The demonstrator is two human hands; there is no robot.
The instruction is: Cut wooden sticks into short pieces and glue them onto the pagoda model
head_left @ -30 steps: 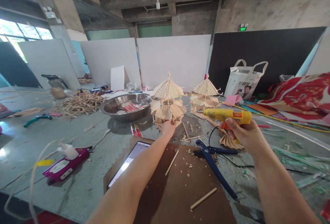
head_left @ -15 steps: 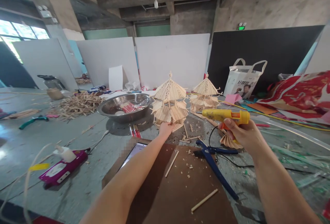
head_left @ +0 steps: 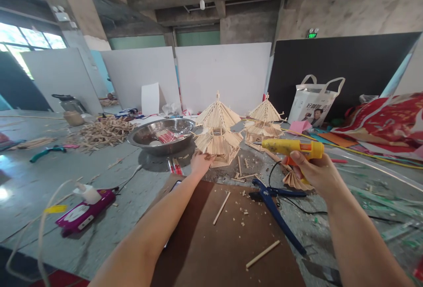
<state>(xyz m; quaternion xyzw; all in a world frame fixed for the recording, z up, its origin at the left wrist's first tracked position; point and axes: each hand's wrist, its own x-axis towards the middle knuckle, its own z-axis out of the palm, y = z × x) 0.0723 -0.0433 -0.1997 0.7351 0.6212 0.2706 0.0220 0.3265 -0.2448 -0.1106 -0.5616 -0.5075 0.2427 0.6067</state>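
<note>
My left hand (head_left: 201,163) is at the lower left side of a pagoda model (head_left: 218,139) made of thin wooden sticks, its fingers closed on the base edge. The model stands upright with two tiers of roof. In my right hand (head_left: 312,168) is a yellow and orange hot glue gun (head_left: 291,147), its nozzle pointing left. The nozzle lies in front of a second stick pagoda (head_left: 264,119) farther back; I see no contact. Beneath the glue gun are a folded fan-like wooden piece (head_left: 295,179) and blue-handled cutters (head_left: 276,212).
A brown board (head_left: 211,243) holds loose sticks (head_left: 262,254), crumbs and a mostly hidden phone. To the left are a steel basin (head_left: 161,143), a purple power strip (head_left: 87,212) and a stick pile (head_left: 101,133). A black cable (head_left: 310,212) crosses the floor at right.
My left hand has shifted left along the pagoda's base, and the pagoda has turned slightly. My right hand still holds the glue gun in nearly the same place. The view has moved slightly.
</note>
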